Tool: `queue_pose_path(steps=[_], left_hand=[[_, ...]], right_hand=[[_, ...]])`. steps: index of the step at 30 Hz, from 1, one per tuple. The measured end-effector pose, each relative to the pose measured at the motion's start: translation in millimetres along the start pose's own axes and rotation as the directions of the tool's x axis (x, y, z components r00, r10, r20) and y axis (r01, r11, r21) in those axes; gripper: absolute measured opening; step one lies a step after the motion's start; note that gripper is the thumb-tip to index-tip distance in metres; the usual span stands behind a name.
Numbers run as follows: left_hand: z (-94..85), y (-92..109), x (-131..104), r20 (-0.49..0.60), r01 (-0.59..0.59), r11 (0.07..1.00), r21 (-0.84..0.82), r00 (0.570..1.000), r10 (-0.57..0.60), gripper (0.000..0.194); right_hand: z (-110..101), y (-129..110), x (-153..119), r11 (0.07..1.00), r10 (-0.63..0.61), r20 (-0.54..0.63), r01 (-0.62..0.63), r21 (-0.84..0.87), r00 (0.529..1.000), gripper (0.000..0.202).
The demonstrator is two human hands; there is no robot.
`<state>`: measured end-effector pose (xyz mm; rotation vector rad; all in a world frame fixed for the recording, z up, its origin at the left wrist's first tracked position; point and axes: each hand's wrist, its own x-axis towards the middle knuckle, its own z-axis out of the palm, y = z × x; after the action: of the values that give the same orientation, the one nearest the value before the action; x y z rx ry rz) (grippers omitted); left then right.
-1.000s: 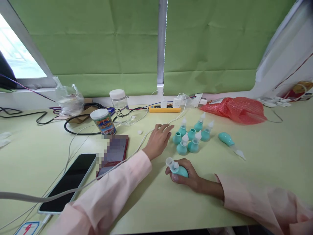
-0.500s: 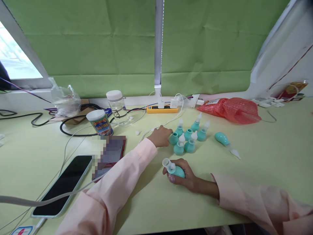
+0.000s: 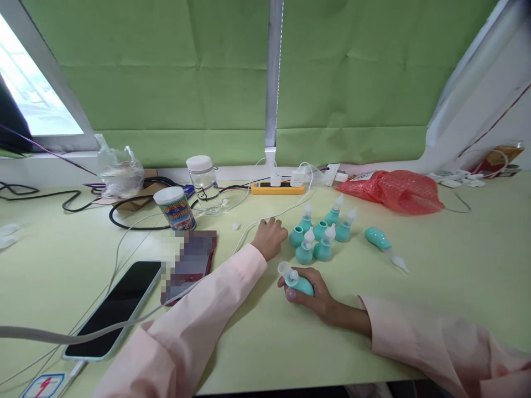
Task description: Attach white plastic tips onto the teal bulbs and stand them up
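My right hand [image 3: 311,293] is wrapped round a teal bulb aspirator [image 3: 302,284]. A clear, open-ended tube on the bulb points up and left. My left hand [image 3: 270,237] is low over the table, left of a cluster of teal bulbs. Its fingers are bent, and what they hold, if anything, is hidden. In the cluster, several bulbs carry white tips, such as the front aspirator [image 3: 305,252]. Two bulbs, the left open bulb [image 3: 296,236] and the middle open bulb [image 3: 320,229], show bare openings. Another aspirator [image 3: 378,239] lies on its side at the right.
Behind stand a yellow power strip [image 3: 277,189], a clear jar [image 3: 205,185] and a lidded can [image 3: 176,210]. A red bubble-wrap bag [image 3: 394,190] lies back right. On the left are a phone [image 3: 116,309], a blurred flat item [image 3: 193,265] and trailing cables. A small white piece [image 3: 236,226] lies nearby.
My left hand has drawn back slightly left, away from the cluster of bulbs, its fingers bending more. My right hand keeps its grip on the aspirator. The view has shifted a little.
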<state>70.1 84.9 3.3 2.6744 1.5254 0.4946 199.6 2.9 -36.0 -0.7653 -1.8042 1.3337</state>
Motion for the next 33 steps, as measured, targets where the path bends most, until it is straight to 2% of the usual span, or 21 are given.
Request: queue_pose_path(steps=[3,6,7,8,9,10,12,14,16,19,24,27,33], left_hand=[[-18.8,7,-13,-0.111,0.055,0.987,-0.149,0.991,-0.072,0.018],[-38.1,9,-34,-0.136,0.081,0.93,-0.359,0.981,-0.138,0.012],[-41.9,9,-42,-0.124,0.088,0.772,-0.629,0.969,-0.211,0.01],[-43.8,9,-50,-0.085,0.086,0.573,-0.815,0.961,-0.265,0.012],[-43.7,8,-58,-0.028,0.098,0.394,-0.914,0.953,-0.3,0.013],[-42.0,7,-64,0.019,0.108,0.253,-0.961,0.944,-0.329,0.014],[-35.2,5,-74,0.095,0.12,0.047,-0.992,0.925,-0.367,0.015],[-27.7,2,-80,0.141,0.125,-0.064,-0.99,0.897,-0.42,0.017],[-22.7,1,-81,0.171,0.141,-0.101,-0.985,0.88,-0.443,0.02],[-20.3,-1,-82,0.194,0.164,-0.103,-0.981,0.872,-0.449,0.019],[-15.6,-3,-84,0.155,0.136,-0.073,-0.988,0.872,-0.465,0.016],[-11.1,-3,-85,0.145,0.124,-0.076,-0.989,0.865,-0.48,0.015],[-9.3,-2,-86,0.091,0.124,0.035,-0.992,0.87,-0.485,0.013]], right_hand=[[-2,6,-2,0.999,0.006,0.001,-0.006,0.038,1.0,0.032],[-5,8,-6,0.999,-0.021,-0.022,0.02,-0.045,1.0,0.037],[-6,8,-7,0.997,-0.017,-0.026,0.015,-0.081,0.999,0.038],[-6,7,-8,0.994,-0.004,-0.034,0.0,-0.113,0.999,0.038],[-6,5,-8,0.99,0.017,-0.042,-0.023,-0.142,0.999,0.036],[-6,4,-7,0.984,0.036,-0.048,-0.044,-0.17,0.998,0.034],[-5,0,-4,0.972,0.053,-0.052,-0.064,-0.225,0.997,0.028],[-3,-3,0,0.959,0.048,-0.039,-0.057,-0.279,0.998,0.021],[-1,-6,3,0.947,0.021,-0.026,-0.028,-0.319,0.999,0.017],[1,-9,4,0.944,-0.022,-0.019,0.015,-0.329,1.0,0.015],[2,-7,6,0.95,-0.075,-0.074,0.049,-0.309,0.994,0.011],[2,-5,7,0.949,-0.051,-0.085,0.022,-0.313,0.995,0.008],[3,-6,5,0.96,0.007,-0.079,-0.029,-0.279,0.997,0.006]])
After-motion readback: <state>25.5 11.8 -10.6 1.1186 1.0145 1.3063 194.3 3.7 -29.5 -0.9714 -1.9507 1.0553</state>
